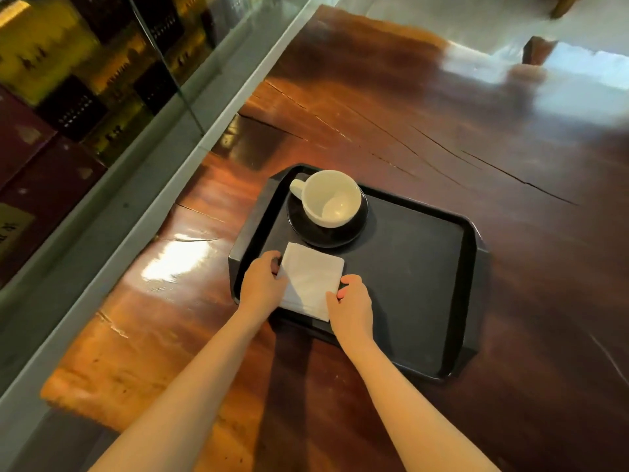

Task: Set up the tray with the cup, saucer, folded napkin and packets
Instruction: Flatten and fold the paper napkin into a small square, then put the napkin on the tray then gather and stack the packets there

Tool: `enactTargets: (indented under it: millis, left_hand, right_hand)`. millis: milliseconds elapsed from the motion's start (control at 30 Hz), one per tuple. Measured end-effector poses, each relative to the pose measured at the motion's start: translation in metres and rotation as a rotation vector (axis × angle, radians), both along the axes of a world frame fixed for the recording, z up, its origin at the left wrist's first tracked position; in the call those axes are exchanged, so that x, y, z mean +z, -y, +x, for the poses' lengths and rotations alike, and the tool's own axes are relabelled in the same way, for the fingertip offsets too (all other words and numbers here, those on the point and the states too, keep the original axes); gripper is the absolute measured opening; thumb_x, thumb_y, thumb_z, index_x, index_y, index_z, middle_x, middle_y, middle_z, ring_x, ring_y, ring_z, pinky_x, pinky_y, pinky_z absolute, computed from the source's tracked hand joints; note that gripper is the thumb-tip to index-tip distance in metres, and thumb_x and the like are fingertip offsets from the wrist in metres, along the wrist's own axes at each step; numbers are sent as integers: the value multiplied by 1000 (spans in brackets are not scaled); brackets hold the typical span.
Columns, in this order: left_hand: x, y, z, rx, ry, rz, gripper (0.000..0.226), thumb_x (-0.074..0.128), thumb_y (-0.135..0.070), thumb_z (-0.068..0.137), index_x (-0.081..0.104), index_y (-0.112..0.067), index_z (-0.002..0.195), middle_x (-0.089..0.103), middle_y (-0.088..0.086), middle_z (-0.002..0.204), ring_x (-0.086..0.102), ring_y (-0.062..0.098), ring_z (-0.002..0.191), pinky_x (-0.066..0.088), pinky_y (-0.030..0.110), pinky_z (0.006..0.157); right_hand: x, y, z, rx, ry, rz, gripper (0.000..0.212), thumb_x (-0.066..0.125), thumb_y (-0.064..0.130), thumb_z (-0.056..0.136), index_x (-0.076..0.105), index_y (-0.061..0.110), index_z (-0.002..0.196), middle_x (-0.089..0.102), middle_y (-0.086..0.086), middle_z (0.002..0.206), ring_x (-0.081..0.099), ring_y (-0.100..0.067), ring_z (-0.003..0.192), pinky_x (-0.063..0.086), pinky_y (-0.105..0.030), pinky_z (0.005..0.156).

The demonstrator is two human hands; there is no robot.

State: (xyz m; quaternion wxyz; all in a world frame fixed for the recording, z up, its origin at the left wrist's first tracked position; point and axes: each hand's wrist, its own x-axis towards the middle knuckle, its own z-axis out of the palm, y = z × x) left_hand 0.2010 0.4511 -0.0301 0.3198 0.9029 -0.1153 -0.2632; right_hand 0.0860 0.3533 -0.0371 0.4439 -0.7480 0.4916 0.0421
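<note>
One tray [408, 287] holds empty cup [332, 199] on saucer [328, 237], plus folded napkin [310, 278].

Matt black for the tray [474, 240], glossy black for the saucer [326, 238], cream-white for the cup [332, 199] and plain white for the napkin [309, 277]. Red-brown with streaky grain and thin dark crack lines for the table [442, 131], brighter orange toward the left, with pale patches of glare. Grey for the ledge [136, 185], and behind the glass [68, 80] blocks of yellow, maroon and black, some dotted.
</note>
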Motion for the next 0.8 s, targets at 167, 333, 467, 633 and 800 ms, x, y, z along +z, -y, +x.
enactTargets:
  millis: [167,333,467,633,800]
  left_hand:
    - [2,0,2,2,27,-14,28,54,-13,90,60,-10,117,64,10,106,59,25,93,44,31,76]
    - [1,-3,5,-7,28,-1,26,52,-12,90,60,-10,115,64,9,106,58,25,95,41,29,76]
    - [0,-5,3,-11,27,4,27,52,-11,90,59,-10,117,63,9,108,58,26,98,41,29,76]
    - [8,-3,-1,-13,98,52,35,52,-5,88,55,-9,123,56,13,118,57,30,104,47,36,83]
    - [28,7,-21,-114,227,57,35,51,-7,88,55,-10,123,53,11,123,53,28,110,46,39,89]
  right_hand:
    - [4,-5,1,-7,27,5,26,55,16,91,49,12,116,59,-5,105,54,-11,82,34,-10,54]
    - [3,-9,1,-21,50,26,28,55,17,91,47,14,117,62,-9,103,59,-15,85,36,-12,56]
    - [3,-8,1,-19,55,31,31,56,19,91,47,14,121,62,-9,104,61,-17,89,44,-18,66]
    - [4,1,-2,25,55,89,43,58,19,90,42,14,130,62,-10,109,62,-18,92,42,-15,63]
    - [25,30,-23,126,58,151,46,59,22,89,42,12,131,59,-7,117,56,-21,106,42,-25,81]
